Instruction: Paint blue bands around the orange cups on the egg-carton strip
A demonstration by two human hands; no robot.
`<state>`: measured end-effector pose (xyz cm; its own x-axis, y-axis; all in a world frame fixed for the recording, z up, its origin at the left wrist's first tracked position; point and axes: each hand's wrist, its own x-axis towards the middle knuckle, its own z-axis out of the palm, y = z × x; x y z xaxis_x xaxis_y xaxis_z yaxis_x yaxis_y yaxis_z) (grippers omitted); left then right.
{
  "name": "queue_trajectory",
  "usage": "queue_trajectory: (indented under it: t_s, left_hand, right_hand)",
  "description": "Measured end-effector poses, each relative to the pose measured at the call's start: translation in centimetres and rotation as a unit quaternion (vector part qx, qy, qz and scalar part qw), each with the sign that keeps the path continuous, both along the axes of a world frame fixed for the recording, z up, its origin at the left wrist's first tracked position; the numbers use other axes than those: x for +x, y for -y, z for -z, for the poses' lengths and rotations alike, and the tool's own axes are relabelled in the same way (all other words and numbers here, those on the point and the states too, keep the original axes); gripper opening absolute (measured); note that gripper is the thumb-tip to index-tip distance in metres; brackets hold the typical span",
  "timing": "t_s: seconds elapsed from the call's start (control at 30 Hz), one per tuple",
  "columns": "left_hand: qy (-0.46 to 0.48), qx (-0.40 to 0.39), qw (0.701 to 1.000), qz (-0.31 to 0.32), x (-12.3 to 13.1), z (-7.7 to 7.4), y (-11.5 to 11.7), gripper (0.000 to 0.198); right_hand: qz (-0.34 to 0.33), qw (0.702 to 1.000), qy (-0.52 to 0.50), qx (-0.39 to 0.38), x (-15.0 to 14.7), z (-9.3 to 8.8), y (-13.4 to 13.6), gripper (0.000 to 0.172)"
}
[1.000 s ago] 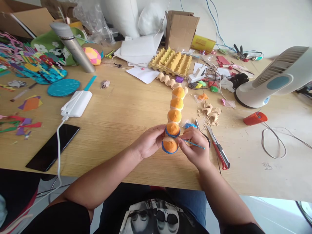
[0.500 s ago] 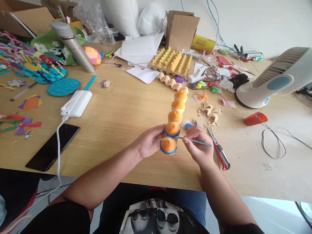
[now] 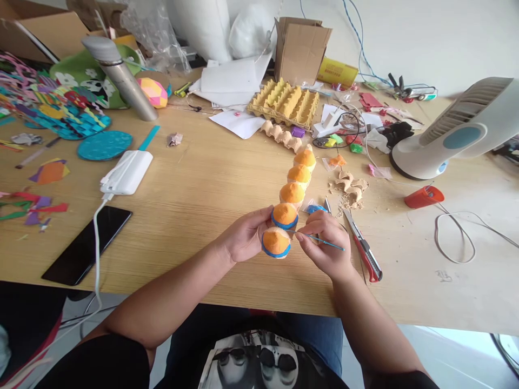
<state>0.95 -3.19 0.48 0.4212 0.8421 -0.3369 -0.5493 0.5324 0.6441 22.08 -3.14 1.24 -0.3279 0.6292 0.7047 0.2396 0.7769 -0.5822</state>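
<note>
My left hand (image 3: pixel 249 235) grips the near left side of an egg carton strip (image 3: pixel 292 193), a row of several bumps covered in orange. Blue bands curve round the lower edges of the two bumps closest to me. Between the thumb and fingers of my right hand (image 3: pixel 327 242) is a thin blue stick tool (image 3: pixel 324 241). Its tip reaches the strip at the gap between those two bumps. Just beyond my right hand lies some blue clay (image 3: pixel 315 208) on a clear wrapper. A red utility knife (image 3: pixel 367 251) rests to the right of that hand.
Carton scraps (image 3: pixel 352 186) lie beyond the knife, with a red cup (image 3: pixel 424 196) and a white fan (image 3: pixel 446 132) to the right. A yellow egg tray (image 3: pixel 284 105) stands at the back. On the left are a phone (image 3: pixel 87 246), a white power bank (image 3: pixel 127 172) and a steel bottle (image 3: pixel 124 81).
The strip has turned slightly, its near end shifting left and its far end right. My right hand has moved a little left and down with the stick tool.
</note>
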Motion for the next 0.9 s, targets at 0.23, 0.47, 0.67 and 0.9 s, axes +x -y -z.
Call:
queue_trajectory:
  t_s: [0.23, 0.47, 0.67, 0.9]
  left_hand:
    - [0.020, 0.006, 1.000, 0.019, 0.11, -0.28, 0.28, 0.024]
    - [0.022, -0.015, 1.000, -0.017, 0.24, -0.14, 0.10, 0.022]
    - [0.006, 0.004, 1.000, -0.007, 0.20, -0.20, 0.24, 0.023]
    - [0.010, -0.006, 1.000, -0.003, 0.44, -0.13, 0.44, 0.024]
  right_hand:
    - [0.042, 0.998, 0.011, 0.047, -0.11, 0.15, 0.10, 0.016]
    - [0.032, 0.999, 0.008, 0.035, -0.07, -0.01, 0.24, 0.015]
    - [0.008, 1.000, -0.002, 0.021, -0.17, -0.22, 0.32, 0.016]
    - [0.022, 0.999, 0.009, 0.026, -0.20, 0.18, 0.16, 0.017]
